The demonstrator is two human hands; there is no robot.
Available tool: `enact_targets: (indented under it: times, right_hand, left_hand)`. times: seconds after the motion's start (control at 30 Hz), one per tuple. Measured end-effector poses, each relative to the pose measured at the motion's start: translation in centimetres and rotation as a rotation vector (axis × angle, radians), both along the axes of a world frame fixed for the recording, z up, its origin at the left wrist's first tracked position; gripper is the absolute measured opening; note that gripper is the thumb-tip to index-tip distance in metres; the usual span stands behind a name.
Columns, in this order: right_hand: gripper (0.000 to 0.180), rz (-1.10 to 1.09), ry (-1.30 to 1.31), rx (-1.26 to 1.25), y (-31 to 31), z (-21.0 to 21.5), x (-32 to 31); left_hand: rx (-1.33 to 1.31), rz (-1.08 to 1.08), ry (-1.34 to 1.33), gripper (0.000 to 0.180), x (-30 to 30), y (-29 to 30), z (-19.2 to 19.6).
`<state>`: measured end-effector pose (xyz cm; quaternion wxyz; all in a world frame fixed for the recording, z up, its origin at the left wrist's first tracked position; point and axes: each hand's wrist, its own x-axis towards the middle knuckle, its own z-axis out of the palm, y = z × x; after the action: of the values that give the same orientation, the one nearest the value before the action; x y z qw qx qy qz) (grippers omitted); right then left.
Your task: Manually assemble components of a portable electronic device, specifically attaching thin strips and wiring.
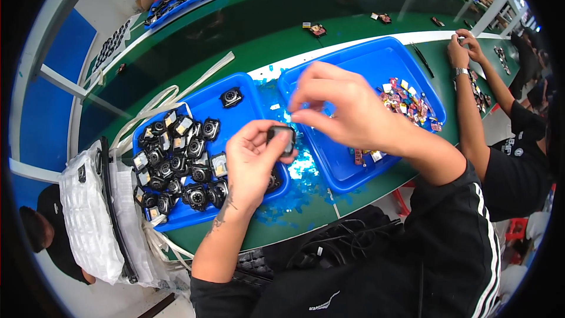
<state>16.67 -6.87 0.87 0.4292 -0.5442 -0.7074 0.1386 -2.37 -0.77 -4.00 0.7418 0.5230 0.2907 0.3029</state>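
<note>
My left hand [248, 156] is closed around a small black smartwatch case [273, 134], with the thumb across its face. My right hand [341, 103] is raised just beyond and to the right of it, over the edge of a blue tray. Its thumb and fingertips come together in a pinch, apart from the case. Motion blurs them, and I cannot make out what is between them. Below my left hand, a blue tray [250, 94] carries a heap of black watch cases [176, 162], several with round backs facing up. A single case [231, 97] lies apart at its far end.
Blue film scraps [303, 168] litter the green bench between the trays. The right-hand blue tray [359, 62] contains small colourful electronic parts [406, 103]. Black tweezers [422, 60] lie beyond it. White straps [176, 97] run along the left tray. A co-worker's hands [461, 50] are at the right.
</note>
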Motion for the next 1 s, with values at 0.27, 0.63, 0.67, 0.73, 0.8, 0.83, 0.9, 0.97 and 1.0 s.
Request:
enact_targets:
  times: [0.27,0.63,0.67,0.73,0.8,0.83,0.9,0.97,1.0]
  right_hand:
    - [0.018,-0.09,-0.57,-0.386,-6.5,-2.9,2.6]
    - [0.007,-0.173,-0.116,-0.194,-5.9,-0.3,0.7]
    - [0.013,-0.126,-0.069,-0.174,-5.9,-0.2,0.6]
    - [0.012,-0.111,0.031,-0.191,-6.0,0.2,-0.1]
    - [0.012,-0.117,0.199,-0.231,-5.9,0.1,-0.8]
    - [0.012,-0.118,0.2,-0.229,-5.8,-0.1,-0.8]
    - [0.012,-0.096,0.222,-0.212,-5.5,-0.4,-0.7]
    - [0.012,-0.09,0.297,-0.261,-5.6,-0.2,-0.8]
    - [0.011,-0.089,0.376,-0.313,-5.7,-0.2,-0.9]
  left_hand:
    - [-0.124,0.048,-0.112,0.04,0.2,0.0,0.6]
    - [0.498,0.027,0.141,0.028,0.1,-0.9,-0.4]
    - [0.612,-0.019,0.198,0.029,-0.2,-1.1,0.4]
    - [0.739,-0.026,0.174,0.028,0.0,-1.4,0.5]
    - [0.803,-0.079,0.159,0.025,-0.3,-1.0,0.6]
    - [0.864,-0.131,0.141,0.023,-0.5,-0.8,0.7]
    - [0.742,-0.119,0.127,0.02,-0.6,-0.9,1.4]
    - [0.754,-0.109,0.154,0.021,-0.5,-0.7,1.5]
    - [0.753,-0.108,0.152,0.021,-0.5,-0.7,1.6]
